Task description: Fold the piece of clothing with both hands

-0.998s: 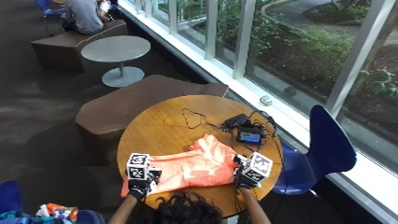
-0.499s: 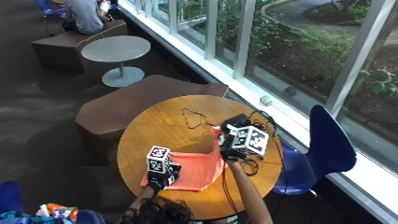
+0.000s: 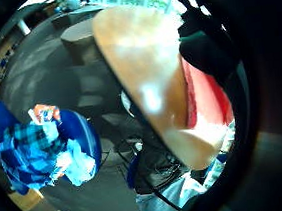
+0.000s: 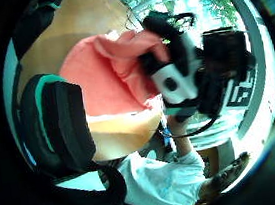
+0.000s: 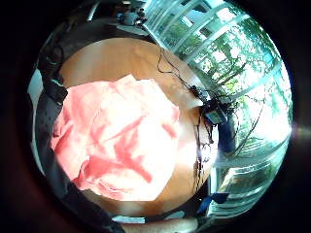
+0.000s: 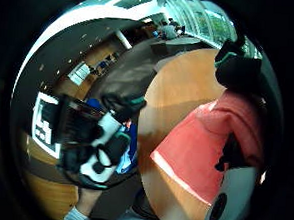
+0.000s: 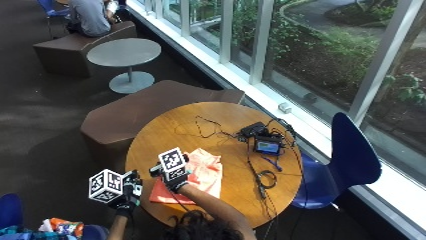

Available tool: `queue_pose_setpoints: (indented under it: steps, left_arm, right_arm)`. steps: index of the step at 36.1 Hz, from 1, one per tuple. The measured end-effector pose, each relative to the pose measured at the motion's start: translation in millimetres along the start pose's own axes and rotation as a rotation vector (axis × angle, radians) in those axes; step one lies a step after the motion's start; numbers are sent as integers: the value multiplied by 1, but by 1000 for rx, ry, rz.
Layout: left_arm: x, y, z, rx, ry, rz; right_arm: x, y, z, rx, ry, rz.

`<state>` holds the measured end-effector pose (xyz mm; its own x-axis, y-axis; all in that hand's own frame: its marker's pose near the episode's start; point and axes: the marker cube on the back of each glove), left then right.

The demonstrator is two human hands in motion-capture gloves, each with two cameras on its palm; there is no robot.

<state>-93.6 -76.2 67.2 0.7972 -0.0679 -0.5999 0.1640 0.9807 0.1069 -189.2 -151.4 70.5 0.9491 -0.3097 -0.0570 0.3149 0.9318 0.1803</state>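
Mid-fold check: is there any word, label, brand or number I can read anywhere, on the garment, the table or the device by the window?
No text can be read.
Orange garment: no print or label shows.
Small device on the round table: its screen glows blue, but what it shows is too small to read.
Chairs and benches: no lettering visible.

Bright window daylight, blurred fisheye edges
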Motion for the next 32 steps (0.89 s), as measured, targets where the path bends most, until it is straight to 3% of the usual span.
queue_pose_setpoints:
  steps: [3,9,17,23,32]
  left_arm:
    - [-30,-2,0,26,-32,-39]
    - [-27,1,1,30,-48,-38]
    - [30,2,14,64,-181,120]
    - [84,12,26,17,-290,224]
    - [114,36,17,-119,-365,268]
  right_arm:
    - [-17,4,20,-39,82,-63]
    - [-16,21,-5,-49,51,-154]
    - [77,70,-57,-58,-97,3]
    - [141,111,-78,-162,27,175]
    - [167,112,-93,-167,163,237]
